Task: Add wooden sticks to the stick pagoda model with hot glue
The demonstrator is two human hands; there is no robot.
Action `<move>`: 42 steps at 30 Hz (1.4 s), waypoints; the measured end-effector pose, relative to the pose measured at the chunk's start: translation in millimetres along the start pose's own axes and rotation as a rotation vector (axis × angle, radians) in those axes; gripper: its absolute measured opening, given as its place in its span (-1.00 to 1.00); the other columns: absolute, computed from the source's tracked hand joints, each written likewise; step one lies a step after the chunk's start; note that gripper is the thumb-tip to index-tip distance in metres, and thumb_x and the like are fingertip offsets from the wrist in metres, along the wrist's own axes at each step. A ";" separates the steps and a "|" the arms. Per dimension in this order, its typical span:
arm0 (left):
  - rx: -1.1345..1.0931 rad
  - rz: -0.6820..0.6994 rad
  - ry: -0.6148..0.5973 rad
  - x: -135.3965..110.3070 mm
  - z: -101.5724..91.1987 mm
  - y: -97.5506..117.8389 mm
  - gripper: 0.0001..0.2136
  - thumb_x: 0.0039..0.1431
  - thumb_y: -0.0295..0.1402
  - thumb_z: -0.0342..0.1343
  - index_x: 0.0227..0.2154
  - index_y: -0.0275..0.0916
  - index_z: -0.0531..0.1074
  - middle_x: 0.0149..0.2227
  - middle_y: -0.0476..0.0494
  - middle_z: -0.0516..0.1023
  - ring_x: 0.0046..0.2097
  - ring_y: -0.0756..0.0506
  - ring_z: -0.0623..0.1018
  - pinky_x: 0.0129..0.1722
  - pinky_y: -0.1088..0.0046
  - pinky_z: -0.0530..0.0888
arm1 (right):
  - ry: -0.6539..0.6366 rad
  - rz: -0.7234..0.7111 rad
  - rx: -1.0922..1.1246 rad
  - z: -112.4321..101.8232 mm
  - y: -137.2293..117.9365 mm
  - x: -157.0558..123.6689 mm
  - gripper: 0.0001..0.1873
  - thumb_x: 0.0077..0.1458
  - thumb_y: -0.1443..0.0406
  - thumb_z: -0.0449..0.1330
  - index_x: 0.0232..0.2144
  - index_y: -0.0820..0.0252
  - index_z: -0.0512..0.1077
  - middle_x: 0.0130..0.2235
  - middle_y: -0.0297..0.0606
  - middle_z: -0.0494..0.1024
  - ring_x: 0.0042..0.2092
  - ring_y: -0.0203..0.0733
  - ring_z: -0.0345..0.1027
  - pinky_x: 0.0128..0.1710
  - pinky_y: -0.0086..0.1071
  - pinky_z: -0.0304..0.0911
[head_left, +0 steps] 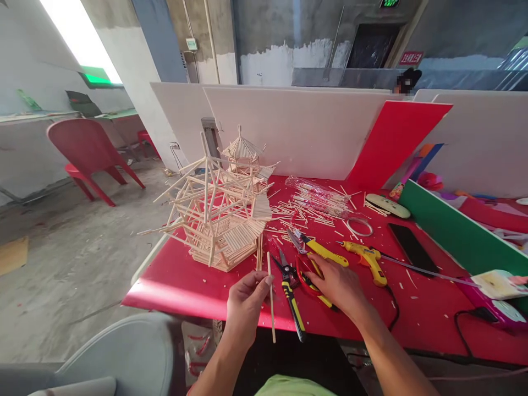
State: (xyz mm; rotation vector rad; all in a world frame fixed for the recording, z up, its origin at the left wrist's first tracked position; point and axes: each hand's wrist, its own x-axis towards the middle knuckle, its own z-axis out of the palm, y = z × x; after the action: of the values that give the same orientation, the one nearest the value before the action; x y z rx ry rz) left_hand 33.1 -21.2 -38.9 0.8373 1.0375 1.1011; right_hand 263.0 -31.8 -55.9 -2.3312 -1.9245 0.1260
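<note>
Between thumb and fingertips, my left hand (246,301) pinches a thin wooden stick (271,308) upright at the table's front edge. My right hand (339,285) is over the tools, its fingers curled on red-handled pliers (303,272); their jaws are hard to make out. Shears with black and yellow handles (292,305) lie between my hands, blades pointing away. Just beyond my right fingers is a yellow utility knife (328,253). A framework pavilion model of wooden sticks (212,220) stands left of centre, with a small roofed tower (242,151) behind it.
Loose sticks (305,212) and a plastic bag of sticks (319,195) lie mid-table. To the right are a tape roll (359,226), a yellow glue gun (367,258) with its cord, a black phone (412,250) and a power strip (505,308). White boards (289,132) stand behind.
</note>
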 end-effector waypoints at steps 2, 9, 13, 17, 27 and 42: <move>-0.003 -0.013 -0.004 1.2 -0.8 -1.2 -0.66 -0.17 -0.09 0.42 -0.49 -0.29 0.58 -0.60 0.00 0.46 -0.55 0.02 0.42 -0.50 0.50 0.40 | 0.024 0.019 -0.019 -2.7 2.2 1.7 -0.54 0.23 0.19 0.14 0.15 0.15 0.37 -0.09 -0.11 0.59 -0.09 0.05 0.49 -0.21 -0.23 0.35; -0.016 -0.026 -0.005 5.1 -4.7 -4.3 -0.65 -0.18 -0.08 0.43 -0.50 -0.29 0.57 -0.61 0.00 0.46 -0.56 0.03 0.44 -0.52 0.52 0.39 | 0.029 -0.126 0.000 -2.9 -40.0 -32.4 -0.44 0.25 0.03 0.08 0.19 0.15 0.34 0.00 -0.04 0.49 0.03 0.04 0.37 0.01 -0.18 0.29; -0.025 -0.022 0.000 6.4 -7.8 -6.7 -0.67 -0.18 -0.10 0.43 -0.49 -0.28 0.58 -0.61 0.01 0.47 -0.56 0.04 0.42 -0.52 0.53 0.39 | -0.042 -0.052 -0.010 4.3 -63.7 -58.5 -0.07 -0.04 -0.04 0.32 0.30 0.16 0.19 0.18 0.08 0.34 0.15 0.27 0.24 0.05 0.05 0.25; -0.022 -0.045 -0.008 6.8 -8.3 -5.7 -0.65 -0.20 -0.10 0.44 -0.48 -0.28 0.58 -0.60 0.00 0.49 -0.57 0.03 0.43 -0.54 0.53 0.38 | -0.165 0.030 0.026 -2.5 -56.0 -61.1 -0.03 -0.07 0.01 0.33 0.30 0.34 0.19 0.12 0.16 0.36 0.14 0.27 0.25 0.09 0.00 0.23; -0.011 -0.031 -0.083 5.1 6.7 -5.8 -0.69 -0.16 -0.11 0.44 -0.48 -0.27 0.60 -0.56 -0.01 0.49 -0.52 0.04 0.42 -0.48 0.53 0.40 | 0.067 -0.084 0.024 -5.1 -10.3 -16.4 -0.44 0.21 -0.11 0.05 0.04 0.07 0.49 0.02 -0.11 0.53 0.03 -0.04 0.39 -0.01 -0.30 0.29; 0.020 -0.029 -0.029 6.3 3.4 -5.7 -0.68 -0.18 -0.11 0.43 -0.51 -0.29 0.60 -0.62 0.01 0.44 -0.57 0.07 0.34 -0.55 0.56 0.28 | 0.075 -0.119 0.101 9.1 -39.5 -39.6 -0.20 0.18 -0.13 0.06 0.31 0.17 0.16 0.10 0.04 0.42 0.11 0.13 0.31 0.02 -0.10 0.29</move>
State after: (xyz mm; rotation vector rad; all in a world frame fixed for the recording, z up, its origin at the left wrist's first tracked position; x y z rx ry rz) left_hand 38.7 -16.7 -44.6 0.8487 1.0351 1.0531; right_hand 215.8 -62.9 -59.7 -2.1209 -1.9668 0.1202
